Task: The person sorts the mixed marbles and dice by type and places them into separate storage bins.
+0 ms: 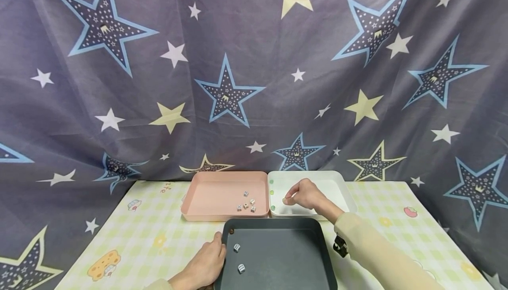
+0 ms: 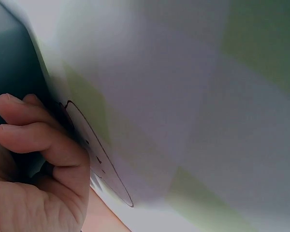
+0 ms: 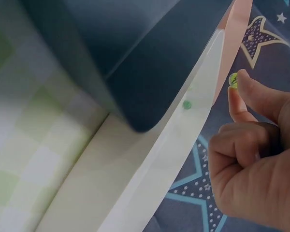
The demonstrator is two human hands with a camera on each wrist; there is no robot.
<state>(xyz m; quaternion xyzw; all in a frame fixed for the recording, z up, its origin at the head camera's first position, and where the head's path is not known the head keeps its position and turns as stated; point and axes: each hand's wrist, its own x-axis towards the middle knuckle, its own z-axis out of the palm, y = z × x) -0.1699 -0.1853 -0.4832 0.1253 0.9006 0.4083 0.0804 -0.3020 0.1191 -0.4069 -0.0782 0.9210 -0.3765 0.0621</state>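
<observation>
Over the white tray [image 1: 327, 179], my right hand [image 1: 307, 194] pinches a small yellow-green marble [image 3: 233, 80] between thumb and forefinger, its other fingers curled in. Several green marbles [image 1: 271, 192] lie along that tray's left side. My left hand [image 1: 204, 259] grips the left wall of the dark grey tray [image 1: 278, 224] in front. In the left wrist view its fingers [image 2: 38, 137] are bent at the tray's side. Inside the dark tray are two white dice [image 1: 241, 268] and a small brown round piece [image 1: 232, 231] near the far left corner.
A pink tray [image 1: 214, 188] with several white dice [image 1: 252, 202] stands left of the white one, side by side. All three trays stand on a checked tablecloth [image 1: 139, 232]. Behind the table hangs a star-patterned curtain [image 1: 254, 82].
</observation>
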